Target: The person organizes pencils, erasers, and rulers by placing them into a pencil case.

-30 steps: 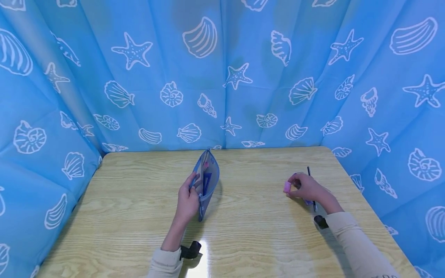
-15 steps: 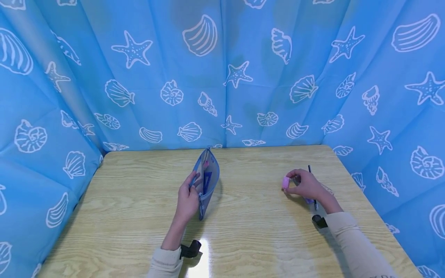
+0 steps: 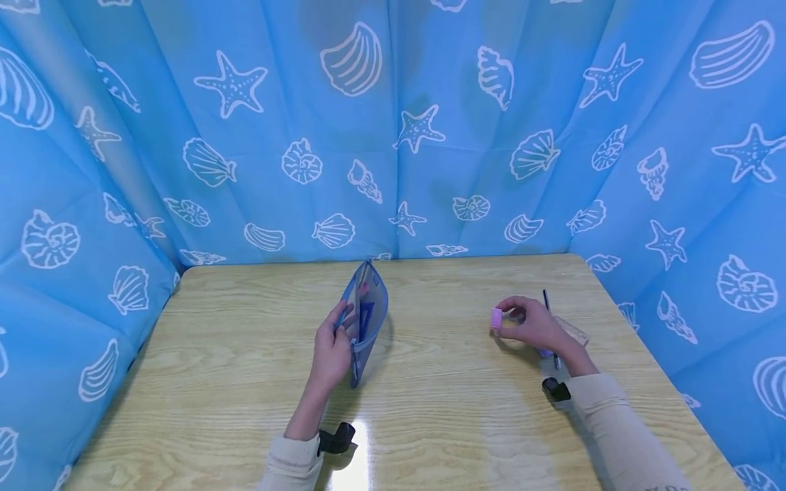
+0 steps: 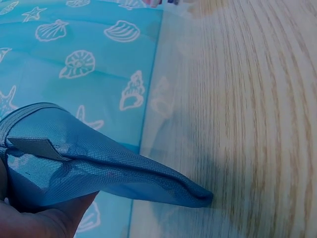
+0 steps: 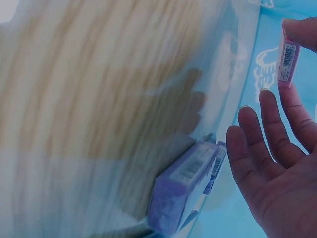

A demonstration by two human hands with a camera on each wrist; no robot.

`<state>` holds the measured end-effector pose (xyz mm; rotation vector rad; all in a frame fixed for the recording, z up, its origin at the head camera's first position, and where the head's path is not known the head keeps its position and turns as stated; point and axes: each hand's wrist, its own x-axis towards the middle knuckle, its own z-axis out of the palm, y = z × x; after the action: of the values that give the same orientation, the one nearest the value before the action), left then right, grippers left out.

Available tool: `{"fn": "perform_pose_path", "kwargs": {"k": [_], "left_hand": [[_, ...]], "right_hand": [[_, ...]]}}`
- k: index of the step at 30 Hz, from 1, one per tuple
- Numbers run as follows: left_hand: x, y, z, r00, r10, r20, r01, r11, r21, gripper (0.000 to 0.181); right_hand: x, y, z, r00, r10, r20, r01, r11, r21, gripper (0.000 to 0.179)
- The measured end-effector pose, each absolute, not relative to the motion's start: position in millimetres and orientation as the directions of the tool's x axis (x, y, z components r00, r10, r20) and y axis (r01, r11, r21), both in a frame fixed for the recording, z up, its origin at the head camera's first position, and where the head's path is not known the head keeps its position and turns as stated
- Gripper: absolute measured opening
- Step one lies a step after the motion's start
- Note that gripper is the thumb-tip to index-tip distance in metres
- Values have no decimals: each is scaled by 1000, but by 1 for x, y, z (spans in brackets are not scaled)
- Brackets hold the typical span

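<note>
My left hand point(image 3: 333, 351) grips the near side of a blue mesh zipper pouch point(image 3: 379, 317), thumb outside and fingers inside its gaping mouth. The pouch stands tilted over the middle of the table, with a dark blue item point(image 3: 366, 319) and a small pink item point(image 3: 364, 288) inside. In the left wrist view the mesh wall of the pouch point(image 4: 99, 163) tapers to a corner. At the right, my right hand point(image 3: 533, 324) pinches a small pink eraser point(image 3: 496, 318) between thumb and index finger. A barcode label shows on the eraser point(image 5: 287, 62) in the right wrist view; the other fingers are spread.
Under and behind the right hand lie a thin black pen point(image 3: 546, 299), a purple box point(image 5: 181, 186) with a barcode, and a flat beige piece point(image 3: 572, 330). The wooden table point(image 3: 245, 382) ends at a blue shell-print curtain point(image 3: 264, 184) behind and on both sides.
My right hand has moved slightly left with the pink eraser, uncovering more of the flat beige piece. The left hand and the pouch have stayed in place.
</note>
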<state>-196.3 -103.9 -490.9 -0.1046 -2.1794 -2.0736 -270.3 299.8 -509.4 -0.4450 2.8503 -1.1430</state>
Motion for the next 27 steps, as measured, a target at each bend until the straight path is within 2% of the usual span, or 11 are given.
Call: {"fn": "perform_pose_path", "kwargs": {"k": [14, 27], "left_hand": [[-196, -106, -490, -989, -34, 141, 139, 55, 989, 54], [-194, -102, -489, -988, -48, 146, 144, 50, 988, 53]], "right_hand": [[-269, 283, -508, -953, -294, 77, -254, 629, -735, 44], [-267, 269, -506, -939, -330, 99, -291, 608, -739, 41]]}}
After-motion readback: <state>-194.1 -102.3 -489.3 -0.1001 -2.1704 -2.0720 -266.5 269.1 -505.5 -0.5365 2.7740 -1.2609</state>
